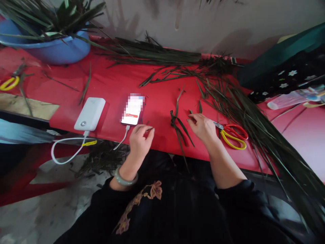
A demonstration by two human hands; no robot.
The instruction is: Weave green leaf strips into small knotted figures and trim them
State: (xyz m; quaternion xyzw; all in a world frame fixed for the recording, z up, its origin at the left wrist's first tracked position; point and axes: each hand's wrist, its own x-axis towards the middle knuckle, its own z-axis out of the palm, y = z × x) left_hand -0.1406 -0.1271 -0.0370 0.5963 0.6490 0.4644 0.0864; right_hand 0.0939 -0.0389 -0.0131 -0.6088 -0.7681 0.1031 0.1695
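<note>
My left hand [141,140] hovers at the table's front edge, just below a lit phone [132,110], its fingers curled with thumb and fingertips near each other and nothing plainly between them. My right hand [203,127] is over the red table [159,101], fingers bent, its fingertips beside a small leaf piece [200,106]. Between the hands lies a knotted green leaf strip [173,120] with several loose ends, untouched. Scissors [230,132] with red and yellow handles rest right of my right hand, their blades partly hidden behind it.
A white power bank [90,113] with a looped cable lies left of the phone. Long leaves [274,135] cover the right side, and more [152,54] line the back. A blue basin [61,51] of leaves stands back left, near yellow-handled scissors [10,83].
</note>
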